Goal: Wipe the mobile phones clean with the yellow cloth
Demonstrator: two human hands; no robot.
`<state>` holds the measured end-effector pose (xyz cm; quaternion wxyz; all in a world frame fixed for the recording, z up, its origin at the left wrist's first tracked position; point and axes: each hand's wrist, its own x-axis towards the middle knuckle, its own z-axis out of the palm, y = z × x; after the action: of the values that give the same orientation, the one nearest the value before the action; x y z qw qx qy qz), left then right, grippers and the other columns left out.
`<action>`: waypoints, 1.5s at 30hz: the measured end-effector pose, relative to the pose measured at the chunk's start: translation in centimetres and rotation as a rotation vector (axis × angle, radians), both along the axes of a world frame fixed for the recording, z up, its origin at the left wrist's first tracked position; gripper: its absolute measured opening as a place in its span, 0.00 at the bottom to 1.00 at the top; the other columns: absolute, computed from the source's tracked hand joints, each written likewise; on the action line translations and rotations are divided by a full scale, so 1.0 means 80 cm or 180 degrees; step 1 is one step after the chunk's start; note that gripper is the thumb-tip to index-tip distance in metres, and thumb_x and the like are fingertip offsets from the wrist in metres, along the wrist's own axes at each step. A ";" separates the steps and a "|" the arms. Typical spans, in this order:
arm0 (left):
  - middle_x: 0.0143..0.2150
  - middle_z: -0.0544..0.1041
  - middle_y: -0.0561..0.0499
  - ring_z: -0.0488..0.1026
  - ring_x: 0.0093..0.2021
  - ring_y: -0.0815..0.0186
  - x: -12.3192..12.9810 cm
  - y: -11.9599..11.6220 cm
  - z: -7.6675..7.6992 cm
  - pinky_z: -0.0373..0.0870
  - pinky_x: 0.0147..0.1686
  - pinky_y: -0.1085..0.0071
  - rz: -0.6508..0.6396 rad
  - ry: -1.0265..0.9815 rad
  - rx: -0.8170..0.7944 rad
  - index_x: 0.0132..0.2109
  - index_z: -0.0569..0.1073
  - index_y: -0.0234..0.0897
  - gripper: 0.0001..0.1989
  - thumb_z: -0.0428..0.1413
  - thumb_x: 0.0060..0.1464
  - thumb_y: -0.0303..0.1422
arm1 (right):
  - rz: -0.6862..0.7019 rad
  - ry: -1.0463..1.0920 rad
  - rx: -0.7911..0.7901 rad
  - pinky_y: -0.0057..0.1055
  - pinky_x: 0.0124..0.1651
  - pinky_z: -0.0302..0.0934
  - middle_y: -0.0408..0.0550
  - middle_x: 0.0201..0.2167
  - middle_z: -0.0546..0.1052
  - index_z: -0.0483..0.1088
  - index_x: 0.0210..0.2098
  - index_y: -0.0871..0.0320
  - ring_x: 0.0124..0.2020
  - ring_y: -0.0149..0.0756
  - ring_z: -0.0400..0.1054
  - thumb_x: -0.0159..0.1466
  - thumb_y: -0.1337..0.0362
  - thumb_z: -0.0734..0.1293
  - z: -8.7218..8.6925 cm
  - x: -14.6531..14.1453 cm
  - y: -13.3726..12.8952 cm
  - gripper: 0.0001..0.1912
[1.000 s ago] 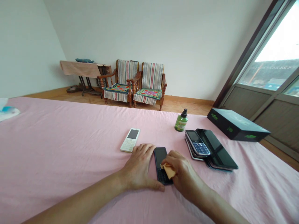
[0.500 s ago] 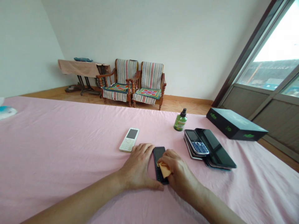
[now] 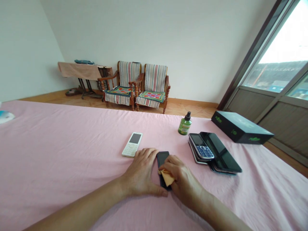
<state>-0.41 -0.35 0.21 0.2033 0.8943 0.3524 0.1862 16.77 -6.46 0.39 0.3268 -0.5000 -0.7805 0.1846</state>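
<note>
A black keypad phone [image 3: 163, 156] lies face up on the pink cloth, its lower part mostly covered. My right hand [image 3: 179, 175] pinches a small yellow cloth [image 3: 167, 177] and presses it on the phone's keypad area. Spread around the phone's left side and bottom end is my left hand [image 3: 143, 173], fingers apart, the thumb near the bottom edge. A white keypad phone [image 3: 132, 145] rests face up just beyond the left fingertips.
Right of my hands are stacked phones, a dark blue keypad phone [image 3: 204, 151] and a large black one [image 3: 222, 154] on top. Behind stand a green bottle [image 3: 184, 126] and a black box [image 3: 240, 126]. Past the pink surface [image 3: 60, 138] are two chairs [image 3: 151, 80].
The yellow cloth in my right hand has shifted slightly left on the black phone. My left hand keeps its place beside the phone. The whole view has moved a little.
</note>
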 end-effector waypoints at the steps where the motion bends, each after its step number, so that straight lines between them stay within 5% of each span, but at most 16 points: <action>1: 0.57 0.66 0.42 0.61 0.57 0.45 0.000 0.000 0.000 0.57 0.57 0.51 -0.0003 0.0009 -0.0002 0.58 0.62 0.39 0.54 0.70 0.22 0.52 | -0.0065 -0.0040 -0.0061 0.29 0.37 0.55 0.49 0.33 0.71 0.72 0.31 0.60 0.36 0.37 0.64 0.46 0.84 0.58 0.000 0.004 0.001 0.20; 6: 0.58 0.65 0.39 0.61 0.57 0.44 0.000 0.001 0.000 0.56 0.58 0.49 -0.0007 0.0045 -0.0014 0.59 0.61 0.37 0.55 0.67 0.24 0.57 | -0.0564 -0.0219 -0.0160 0.30 0.33 0.53 0.48 0.29 0.68 0.70 0.28 0.61 0.31 0.36 0.62 0.46 0.83 0.58 0.002 0.026 0.002 0.16; 12: 0.58 0.65 0.39 0.61 0.57 0.44 0.000 0.001 0.001 0.56 0.57 0.49 -0.0079 0.0085 -0.0013 0.59 0.61 0.36 0.51 0.65 0.29 0.56 | 0.0117 0.0107 -0.0029 0.29 0.36 0.55 0.47 0.32 0.70 0.73 0.33 0.59 0.36 0.36 0.63 0.48 0.85 0.58 -0.001 0.017 0.000 0.21; 30: 0.54 0.67 0.40 0.63 0.54 0.44 0.000 0.004 -0.005 0.56 0.57 0.48 -0.0079 -0.0037 0.0061 0.57 0.62 0.35 0.51 0.66 0.27 0.56 | -0.0238 -0.0219 0.0365 0.33 0.41 0.58 0.49 0.31 0.70 0.74 0.32 0.61 0.36 0.38 0.62 0.53 0.84 0.59 -0.016 0.005 0.070 0.17; 45: 0.57 0.65 0.37 0.61 0.57 0.43 0.000 0.002 -0.002 0.55 0.59 0.48 0.0033 -0.0012 -0.0037 0.57 0.61 0.34 0.53 0.67 0.25 0.55 | 0.0093 -0.0068 -0.0051 0.31 0.38 0.57 0.50 0.33 0.71 0.74 0.33 0.60 0.37 0.38 0.63 0.54 0.83 0.60 -0.004 0.005 -0.001 0.17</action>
<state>-0.45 -0.22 0.08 0.2081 0.8910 0.3577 0.1868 17.20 -6.53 0.09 0.3117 -0.4932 -0.7896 0.1902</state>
